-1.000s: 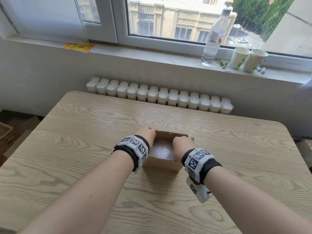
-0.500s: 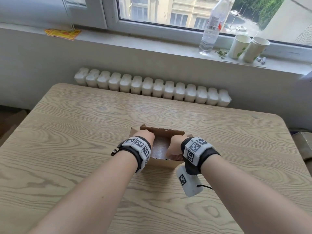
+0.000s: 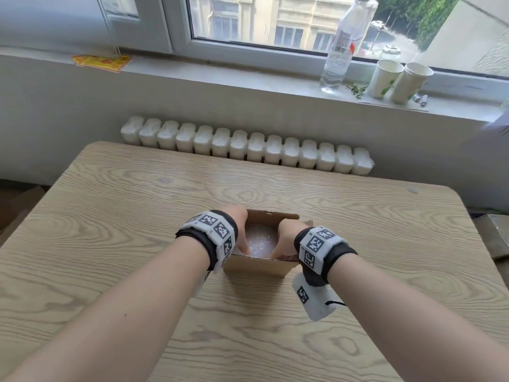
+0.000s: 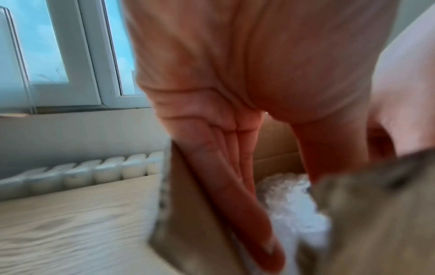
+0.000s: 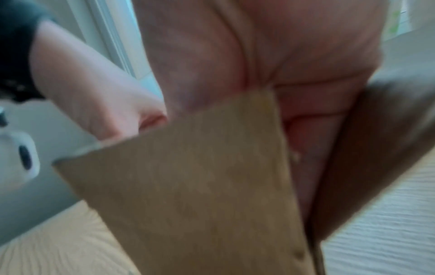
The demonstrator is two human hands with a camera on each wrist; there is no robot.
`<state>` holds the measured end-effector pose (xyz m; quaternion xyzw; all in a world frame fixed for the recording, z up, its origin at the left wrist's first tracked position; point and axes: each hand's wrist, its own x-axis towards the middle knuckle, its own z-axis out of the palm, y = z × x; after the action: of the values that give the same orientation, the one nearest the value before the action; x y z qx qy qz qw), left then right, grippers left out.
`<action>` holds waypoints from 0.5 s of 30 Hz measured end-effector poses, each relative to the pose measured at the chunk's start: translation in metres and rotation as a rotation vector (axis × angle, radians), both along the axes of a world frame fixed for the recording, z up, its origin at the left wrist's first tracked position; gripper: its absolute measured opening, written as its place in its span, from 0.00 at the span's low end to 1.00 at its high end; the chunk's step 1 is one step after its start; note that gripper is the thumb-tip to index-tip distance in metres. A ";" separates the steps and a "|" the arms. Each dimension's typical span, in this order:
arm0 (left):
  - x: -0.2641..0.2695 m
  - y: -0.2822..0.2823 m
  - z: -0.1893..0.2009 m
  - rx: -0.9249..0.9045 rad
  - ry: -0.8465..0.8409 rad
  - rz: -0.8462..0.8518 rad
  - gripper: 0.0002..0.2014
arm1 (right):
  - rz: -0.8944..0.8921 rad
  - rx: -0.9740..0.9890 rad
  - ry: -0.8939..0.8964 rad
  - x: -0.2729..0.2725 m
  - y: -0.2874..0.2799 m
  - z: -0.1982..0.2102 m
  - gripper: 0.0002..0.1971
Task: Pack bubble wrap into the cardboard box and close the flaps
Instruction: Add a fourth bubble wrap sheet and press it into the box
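Note:
A small brown cardboard box (image 3: pixel 256 267) stands open on the wooden table (image 3: pixel 137 244), its far flap (image 3: pixel 272 217) upright. White bubble wrap (image 3: pixel 260 241) lies inside it and shows again in the left wrist view as bubble wrap (image 4: pixel 294 206). My left hand (image 3: pixel 243 244) reaches into the box on its left side, with straight fingers (image 4: pixel 235 195) running down the inner wall beside the wrap. My right hand (image 3: pixel 281 250) reaches in on the right side. In the right wrist view a cardboard flap (image 5: pixel 188 195) hides most of its fingers (image 5: pixel 303 167), which run down behind it.
Beyond the table's far edge is a white radiator (image 3: pixel 248 146). The windowsill holds a water bottle (image 3: pixel 340 48), two paper cups (image 3: pixel 396 78) and yellow paper (image 3: pixel 102 62). Cardboard lies on the floor at the left (image 3: pixel 19 205) and right (image 3: pixel 493 235).
Both hands have gone lower into the box, one at each side. The far flap now stands up and the bubble wrap shows between the hands. The head view has shifted.

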<state>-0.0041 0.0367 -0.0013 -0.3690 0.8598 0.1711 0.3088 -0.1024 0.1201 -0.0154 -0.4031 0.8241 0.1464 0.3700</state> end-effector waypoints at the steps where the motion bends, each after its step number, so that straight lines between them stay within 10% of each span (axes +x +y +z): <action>1: 0.002 0.000 0.000 -0.008 0.030 0.021 0.18 | 0.002 0.004 -0.017 -0.002 0.001 0.004 0.19; 6: 0.001 0.010 -0.007 -0.061 -0.011 -0.021 0.29 | 0.108 -0.139 0.119 0.013 0.010 0.009 0.04; 15: -0.004 0.009 -0.008 0.097 -0.051 0.036 0.11 | -0.038 0.088 -0.027 0.020 -0.006 0.008 0.19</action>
<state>-0.0080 0.0459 -0.0098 -0.3733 0.8354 0.2087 0.3452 -0.0827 0.1143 -0.0070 -0.3727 0.8194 0.1700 0.4010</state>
